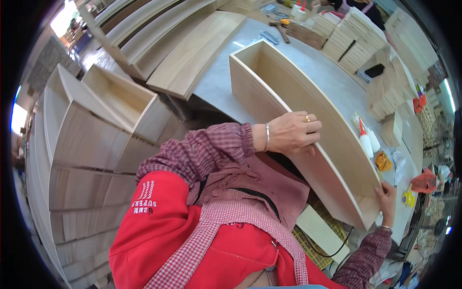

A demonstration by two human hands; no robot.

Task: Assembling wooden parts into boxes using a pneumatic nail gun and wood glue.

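Note:
A long, open, pale wooden box (269,67) lies on a grey worktable (332,82) and runs from the upper middle down to the lower right. My left hand (292,133), wearing a ring and a bracelet, grips the top edge of the box's near long wall about halfway along. My right hand (387,198) holds the box's near end at its lower right corner. Both arms are in checked red sleeves, and a red apron covers my chest below.
Finished wooden boxes (103,120) are stacked at the left. Long boards (192,53) lean across the top. Two white glue bottles with red tips (366,140) stand right of the box, by an orange cloth (383,161). Stacks of small panels (356,38) and a hammer (281,29) lie at the far end.

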